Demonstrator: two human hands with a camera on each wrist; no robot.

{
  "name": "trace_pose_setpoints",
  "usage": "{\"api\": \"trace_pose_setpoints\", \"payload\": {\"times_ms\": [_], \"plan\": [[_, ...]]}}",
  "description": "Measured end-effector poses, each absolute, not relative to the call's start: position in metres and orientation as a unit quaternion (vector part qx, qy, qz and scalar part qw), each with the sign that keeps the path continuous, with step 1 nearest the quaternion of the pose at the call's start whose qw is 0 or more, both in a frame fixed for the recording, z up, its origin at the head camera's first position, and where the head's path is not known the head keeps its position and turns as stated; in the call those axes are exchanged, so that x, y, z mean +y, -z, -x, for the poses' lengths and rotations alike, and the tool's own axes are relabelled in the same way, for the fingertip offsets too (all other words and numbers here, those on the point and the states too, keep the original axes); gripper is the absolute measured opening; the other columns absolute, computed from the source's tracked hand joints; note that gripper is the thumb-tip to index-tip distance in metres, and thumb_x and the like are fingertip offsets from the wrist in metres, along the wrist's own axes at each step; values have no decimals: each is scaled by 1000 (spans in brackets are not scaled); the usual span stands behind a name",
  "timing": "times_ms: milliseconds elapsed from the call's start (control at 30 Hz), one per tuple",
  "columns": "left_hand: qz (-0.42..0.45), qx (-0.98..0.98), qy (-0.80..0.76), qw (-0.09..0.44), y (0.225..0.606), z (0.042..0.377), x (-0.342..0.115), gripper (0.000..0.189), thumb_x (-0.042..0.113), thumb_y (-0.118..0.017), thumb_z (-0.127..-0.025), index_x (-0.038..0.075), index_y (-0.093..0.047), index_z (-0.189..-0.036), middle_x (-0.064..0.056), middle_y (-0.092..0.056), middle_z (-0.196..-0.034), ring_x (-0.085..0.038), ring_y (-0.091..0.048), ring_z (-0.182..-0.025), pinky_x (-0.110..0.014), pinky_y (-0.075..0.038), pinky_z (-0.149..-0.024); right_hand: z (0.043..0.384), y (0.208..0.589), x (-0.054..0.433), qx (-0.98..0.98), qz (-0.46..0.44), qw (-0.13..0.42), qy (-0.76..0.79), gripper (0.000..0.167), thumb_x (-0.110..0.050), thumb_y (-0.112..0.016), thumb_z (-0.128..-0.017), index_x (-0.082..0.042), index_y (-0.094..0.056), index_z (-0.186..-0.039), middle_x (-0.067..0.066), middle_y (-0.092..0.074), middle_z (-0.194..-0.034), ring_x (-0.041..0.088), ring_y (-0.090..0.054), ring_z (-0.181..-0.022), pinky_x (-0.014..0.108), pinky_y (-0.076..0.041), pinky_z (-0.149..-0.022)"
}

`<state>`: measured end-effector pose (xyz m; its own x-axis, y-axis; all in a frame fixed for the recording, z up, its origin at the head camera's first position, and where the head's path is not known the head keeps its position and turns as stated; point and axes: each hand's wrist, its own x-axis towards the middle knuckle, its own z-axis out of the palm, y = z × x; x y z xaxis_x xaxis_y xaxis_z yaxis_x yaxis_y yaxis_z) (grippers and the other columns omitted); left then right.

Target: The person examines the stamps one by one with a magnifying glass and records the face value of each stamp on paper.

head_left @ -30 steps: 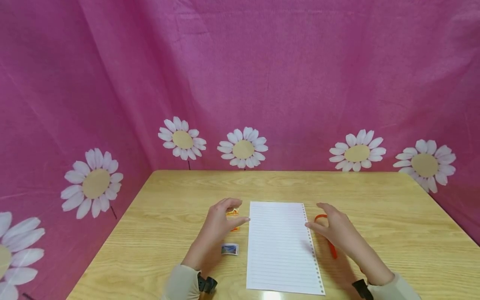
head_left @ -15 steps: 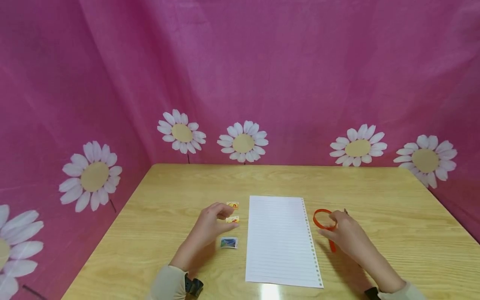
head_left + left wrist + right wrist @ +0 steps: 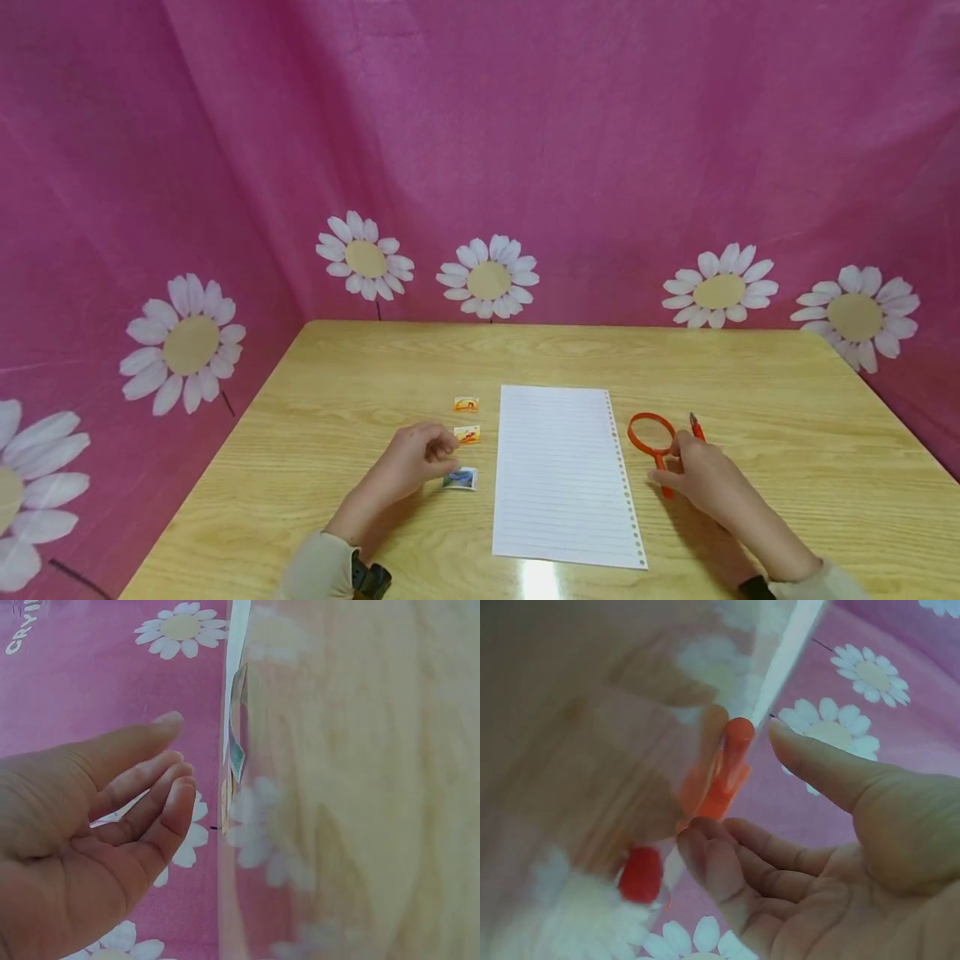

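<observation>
A: What is the left grip (image 3: 411,458) doing?
B: It hangs just beside the blue picture card (image 3: 461,480), thumb and fingers apart. From the head, the thumb tip overlaps the card's edge; the left wrist view shows the two separate.
A: And the card itself?
B: It lies on the counter (image 3: 375,367), slightly bent, left of the lined paper (image 3: 566,479). Beyond it lie the middle orange card (image 3: 468,435) and the far orange card (image 3: 467,405), roughly in a row.
A: Where's the magnifying glass (image 3: 660,459)?
B: On the counter, to the right of the paper, its round lens pointing away from the person.
A: Does the right grip (image 3: 705,471) have it?
B: Its thumb and fingers stand apart, either side of the handle. The thumb is clear of it; whether a fingertip touches, I can't tell.
A: Anything else there?
B: A red pen (image 3: 697,429), tip showing past that grip.
</observation>
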<state>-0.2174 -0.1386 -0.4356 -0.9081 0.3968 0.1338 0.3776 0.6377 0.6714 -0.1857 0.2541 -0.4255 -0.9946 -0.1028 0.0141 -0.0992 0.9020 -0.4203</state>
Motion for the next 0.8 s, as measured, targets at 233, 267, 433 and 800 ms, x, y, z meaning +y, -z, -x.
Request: {"api": "trace_pose_setpoints", "payload": {"times_ms": [233, 267, 433, 800], "plan": [[-234, 907, -348, 36, 438, 216, -142, 13, 6, -77, -81, 4, -65, -86, -2, -61, -80, -6, -52, -72, -16, -44, -63, 187, 430, 256, 978, 56, 35, 197, 40, -24, -79, -81, 1, -48, -86, 4, -51, -69, 15, -44, -60, 28, -37, -55], [-235, 908, -345, 38, 438, 216, -142, 13, 6, -77, -81, 4, -65, -85, -1, -60, -79, -6, -51, -72, -16, -44, -63, 187, 431, 257, 978, 54, 40, 197, 40, -24, -79, -81, 0, -47, -86, 4, -50, -68, 15, -43, -60, 28, -37, -55], [-236, 913, -328, 50, 440, 215, -142, 12, 4, -77, -81, 6, -65, -83, 1, -59, -78, -7, -50, -71, -17, -42, -63, 188, 435, 259, 977, 67, 42, 200, 37, -21, -79, -80, 1, -50, -86, 4, -58, -73, 15, -50, -64, 30, -43, -58], [-252, 921, -294, 48, 442, 216, -144, 13, 3, -78, -79, 6, -65, -81, 1, -60, -76, -6, -49, -69, -17, -43, -63, 193, 437, 263, 969, 85, 46, 227, 26, -12, -76, -82, 0, -53, -83, 2, -57, -72, 14, -47, -66, 24, -38, -58]]}}
